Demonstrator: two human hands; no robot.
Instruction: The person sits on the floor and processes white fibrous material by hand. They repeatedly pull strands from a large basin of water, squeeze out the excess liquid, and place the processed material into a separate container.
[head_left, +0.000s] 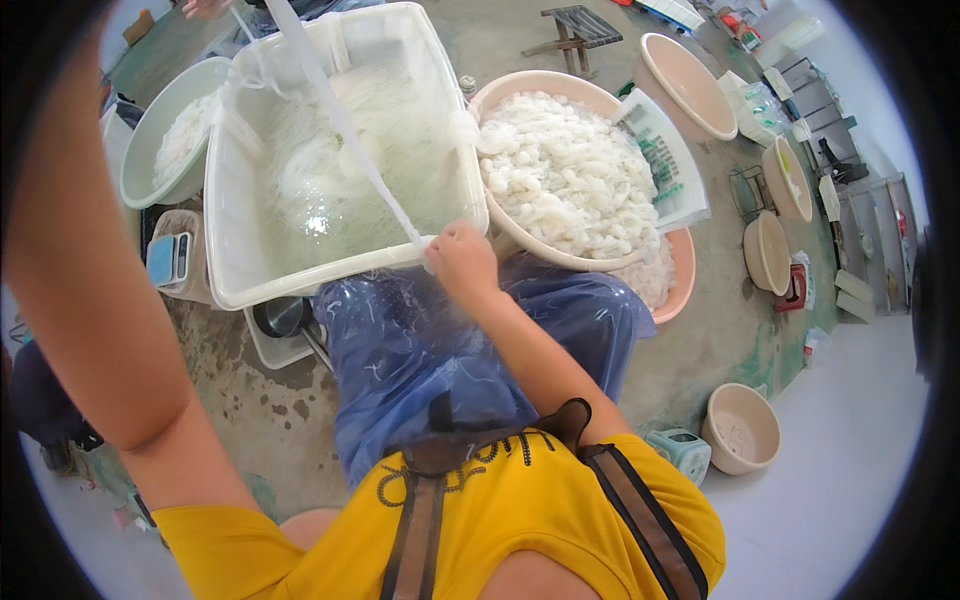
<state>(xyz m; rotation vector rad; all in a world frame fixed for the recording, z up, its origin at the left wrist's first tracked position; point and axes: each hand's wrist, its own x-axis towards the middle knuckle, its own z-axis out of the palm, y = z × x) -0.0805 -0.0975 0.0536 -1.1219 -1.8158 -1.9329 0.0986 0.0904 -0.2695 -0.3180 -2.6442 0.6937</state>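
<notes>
My right hand is closed at the near rim of a large white tub, gripping the lower end of a long, wet, whitish sausage casing. The casing stretches slantwise up across the tub and leaves the picture at the top. Cloudy water with pale strands fills the tub. My left arm is raised along the left side; its hand is out of the picture. At the top left, another person's hand is near a thin pale strand that hangs to the tub's far-left rim.
A pink basin heaped with white casings stands right of the tub, over another basin. A pale green basin and a small scale are at left. A stool stands beyond; a blue plastic apron covers my lap.
</notes>
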